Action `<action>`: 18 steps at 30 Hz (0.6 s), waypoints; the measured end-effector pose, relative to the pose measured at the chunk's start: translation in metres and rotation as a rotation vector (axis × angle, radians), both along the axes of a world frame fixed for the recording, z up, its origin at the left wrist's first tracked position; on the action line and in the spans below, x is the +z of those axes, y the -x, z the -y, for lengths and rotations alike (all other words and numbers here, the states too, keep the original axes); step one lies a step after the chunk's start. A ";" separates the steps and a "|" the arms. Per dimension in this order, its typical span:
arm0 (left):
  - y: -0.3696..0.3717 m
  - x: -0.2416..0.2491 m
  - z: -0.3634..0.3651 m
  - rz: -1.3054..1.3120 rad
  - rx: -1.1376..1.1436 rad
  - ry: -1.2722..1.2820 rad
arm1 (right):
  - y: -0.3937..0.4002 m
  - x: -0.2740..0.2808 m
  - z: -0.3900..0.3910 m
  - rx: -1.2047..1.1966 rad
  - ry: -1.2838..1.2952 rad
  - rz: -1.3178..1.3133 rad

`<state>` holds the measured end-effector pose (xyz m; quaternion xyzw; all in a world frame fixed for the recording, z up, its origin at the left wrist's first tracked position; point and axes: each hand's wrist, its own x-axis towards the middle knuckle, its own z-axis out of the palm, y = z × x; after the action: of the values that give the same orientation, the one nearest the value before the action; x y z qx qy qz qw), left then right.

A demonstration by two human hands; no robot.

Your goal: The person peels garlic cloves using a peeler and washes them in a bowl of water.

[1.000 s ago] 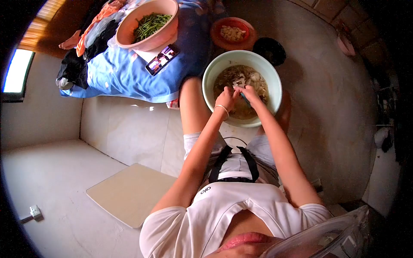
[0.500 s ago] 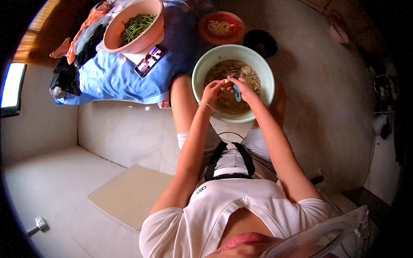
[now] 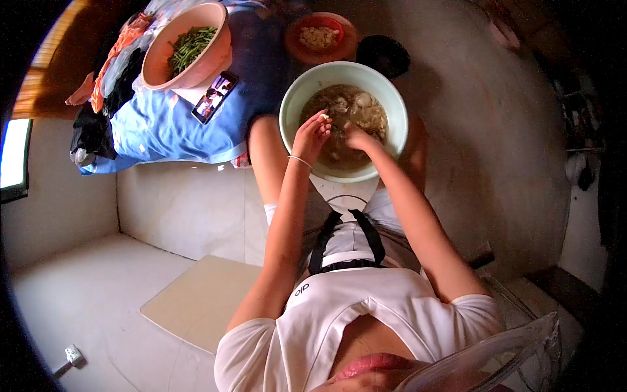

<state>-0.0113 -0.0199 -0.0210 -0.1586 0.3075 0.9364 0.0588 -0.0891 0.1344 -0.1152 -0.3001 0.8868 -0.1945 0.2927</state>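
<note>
Big pale bowl (image 3: pixel 287 104) sits on the floor between the person's knees, full of murky water with pale chunks (image 3: pixel 361 103) floating; far of it, a red dish (image 3: pixel 294 46) with pale bits and a black bowl (image 3: pixel 384 55); far left, a pink basin (image 3: pixel 157 72) of green beans on blue cloth (image 3: pixel 157 127), phone (image 3: pixel 214 97) just near of it; flat beige board (image 3: pixel 196 300) on the near-left floor; nothing blocks the big bowl. Left hand (image 3: pixel 312 134) over the bowl's left side, fingers pinched narrow on a small pale piece (image 3: pixel 323 117); right hand (image 3: pixel 358 139) low in the water, grip cannot be told. Versus half a second ago: blue tool in the right hand no longer visible; hands now apart.
</note>
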 end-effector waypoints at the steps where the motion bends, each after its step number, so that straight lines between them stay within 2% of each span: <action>1: 0.000 0.002 0.000 0.037 0.010 0.046 | 0.002 -0.003 -0.003 -0.003 -0.003 -0.002; 3: 0.002 -0.001 0.002 0.012 0.011 0.036 | -0.003 0.037 -0.005 -0.463 0.377 0.027; 4: 0.001 -0.003 0.002 -0.007 0.012 0.030 | -0.003 0.057 -0.006 -0.463 0.374 0.029; 6: -0.001 0.009 -0.001 0.039 0.029 0.072 | -0.006 0.098 -0.006 -0.685 0.740 0.553; 7: 0.000 0.009 -0.001 0.024 0.022 0.078 | -0.013 0.112 -0.004 -0.649 0.947 0.659; 10: 0.003 0.003 0.000 -0.009 -0.011 0.073 | -0.015 0.099 0.012 -0.606 0.948 0.534; 11: 0.003 0.003 -0.001 -0.044 -0.064 0.128 | -0.022 0.109 0.017 -0.560 1.052 0.400; 14: 0.001 0.001 0.003 -0.066 -0.118 0.184 | -0.022 0.103 0.023 -0.478 1.015 0.321; 16: -0.001 -0.008 0.006 -0.042 -0.132 0.177 | -0.021 0.095 0.023 -0.439 0.994 0.346; 18: 0.000 0.003 -0.004 0.007 -0.076 0.279 | -0.027 0.102 0.017 -0.490 0.946 0.413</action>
<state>-0.0108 -0.0160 -0.0179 -0.1566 0.4402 0.8812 0.0724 -0.0623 0.1174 -0.0135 -0.1397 0.6712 -0.6873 0.2400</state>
